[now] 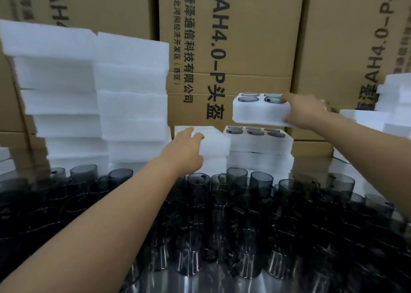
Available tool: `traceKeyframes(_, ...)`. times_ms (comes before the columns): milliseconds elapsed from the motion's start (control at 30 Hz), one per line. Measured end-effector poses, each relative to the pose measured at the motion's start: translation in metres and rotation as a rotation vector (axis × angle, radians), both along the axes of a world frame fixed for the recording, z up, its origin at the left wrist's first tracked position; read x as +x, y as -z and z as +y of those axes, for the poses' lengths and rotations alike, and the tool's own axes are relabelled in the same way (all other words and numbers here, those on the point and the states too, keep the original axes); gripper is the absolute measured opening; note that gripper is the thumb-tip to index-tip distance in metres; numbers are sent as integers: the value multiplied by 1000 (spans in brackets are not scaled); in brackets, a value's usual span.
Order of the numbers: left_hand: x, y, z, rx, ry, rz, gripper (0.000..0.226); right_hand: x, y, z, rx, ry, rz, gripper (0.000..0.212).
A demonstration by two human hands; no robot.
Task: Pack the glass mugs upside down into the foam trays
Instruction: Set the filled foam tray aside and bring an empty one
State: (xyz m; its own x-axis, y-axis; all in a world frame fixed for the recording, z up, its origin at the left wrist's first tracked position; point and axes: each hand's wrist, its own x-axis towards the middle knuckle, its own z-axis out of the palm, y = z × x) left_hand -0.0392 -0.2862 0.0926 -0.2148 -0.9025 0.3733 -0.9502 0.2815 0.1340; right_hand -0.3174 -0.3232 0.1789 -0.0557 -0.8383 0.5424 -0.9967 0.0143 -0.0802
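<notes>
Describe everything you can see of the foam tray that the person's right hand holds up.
The foam tray is a thick white rectangular block of soft-looking foam. Four round pockets show in its top, each filled by the dark grey base of a glass mug. It hangs roughly level in the air above a stack of filled trays, apart from it. Only the right hand grips it, at its right end, thumb on top.
</notes>
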Motion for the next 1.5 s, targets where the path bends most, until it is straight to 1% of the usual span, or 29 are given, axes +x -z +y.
traceKeyframes(133,10,6,-7,69,-26,-12,69,11,8,-43,29,31,-40,45)
traceKeyframes(200,14,13,-8,65,-25,-13,72,15,17,-60,25,82,-33,46)
traceKeyframes(267,16,19,-8,50,1,-23,72,17,29,-71,50,107,-26,51)
traceKeyframes(333,16,23,-10,29,33,-37,70,15,42,-76,96,137,25,55)
traceKeyframes(400,11,22,-17,11,54,-46,68,14,54,-78,114,180,65,64)
traceKeyframes(433,8,20,-22,14,53,-40,68,15,59,-76,89,183,59,69)
traceKeyframes(467,4,19,-27,21,41,-27,68,17,63,-73,23,166,53,73)
traceKeyframes(533,-5,19,-38,39,-10,-25,69,23,72,-62,-155,29,53,72)
traceKeyframes(567,-8,19,-42,42,-49,-47,70,27,76,-55,-184,-84,36,69)
traceKeyframes(600,-11,21,-45,34,-93,-81,71,33,81,-46,-147,-211,-6,67)
traceKeyframes(667,-13,23,-51,-39,-193,-180,68,46,89,-30,59,-427,-138,65)
traceKeyframes(700,-13,23,-52,-84,-242,-226,64,52,92,-23,145,-494,-199,63)
traceKeyframes(733,-13,22,-52,-113,-277,-255,58,57,93,-17,182,-540,-260,61)
traceKeyframes(800,-12,21,-49,-139,-295,-257,46,64,93,-5,159,-600,-385,56)
traceKeyframes(867,-11,21,-43,-161,-264,-237,41,65,90,6,118,-639,-496,55)
traceKeyframes(1000,-6,15,-22,-234,-207,-205,34,62,80,28,106,-667,-618,54)
traceKeyframes(1100,0,7,-1,-273,-172,-163,34,60,75,47,85,-636,-618,53)
traceKeyframes(1200,3,-7,24,-293,-90,-31,37,57,73,70,74,-612,-582,53)
traceKeyframes(1267,5,-16,43,-307,-14,25,44,56,73,89,19,-624,-607,48)
traceKeyframes(1300,6,-19,53,-317,18,27,47,55,74,100,-60,-634,-617,43)
traceKeyframes(1367,9,-24,75,-340,73,27,52,53,74,126,-280,-619,-589,35)
traceKeyframes(1433,11,-25,97,-333,128,10,46,49,75,155,-409,-600,-540,37)
traceKeyframes(1500,16,-21,120,-306,198,-14,33,44,77,179,-430,-577,-426,41)
